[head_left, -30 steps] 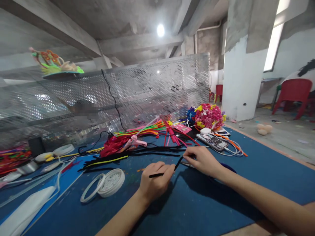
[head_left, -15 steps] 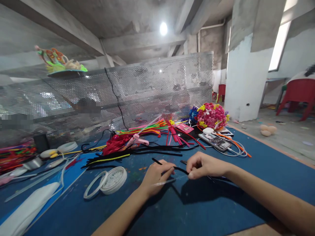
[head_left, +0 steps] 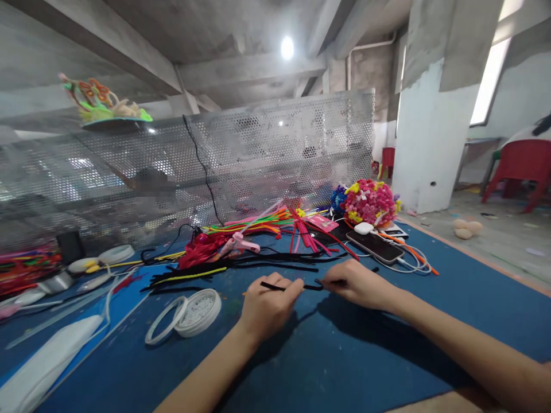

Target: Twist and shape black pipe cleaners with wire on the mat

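**Both hands on one black pipe cleaner, mid-table**

Metal screen (head_left: 279,155), perforated, stands along the far edge of the table. A concrete pillar (head_left: 426,132) rises far right, with a red chair (head_left: 519,172) beyond it.

Table (head_left: 344,367) has a blue top that fills the near half of the view.

A loose spread of pipe cleaners (head_left: 258,223) in pink, green, orange and red lies at the far middle. A scatter of black ones (head_left: 258,261) lies just nearer than those.

Flower ball (head_left: 370,202), mostly pink and yellow, sits far right of the spread. A dark phone (head_left: 375,245) lies flat just in front of it, beside white and orange cables.

A round white tub (head_left: 198,307) sits near left, touching a white ring (head_left: 161,324) on its left side.

Left hand (head_left: 267,304): fingers curled tight, gripping one end of a black pipe cleaner (head_left: 310,287). A short tip pokes out to the left of the thumb.

Right hand (head_left: 359,284): close beside the left, fingers drawn narrow and pinching the other end of the same stem.

The pipe cleaner spans the small gap between the two hands, roughly level, in the middle of the table. It is nearer than the black scatter. Cannot tell whether it touches the table top.
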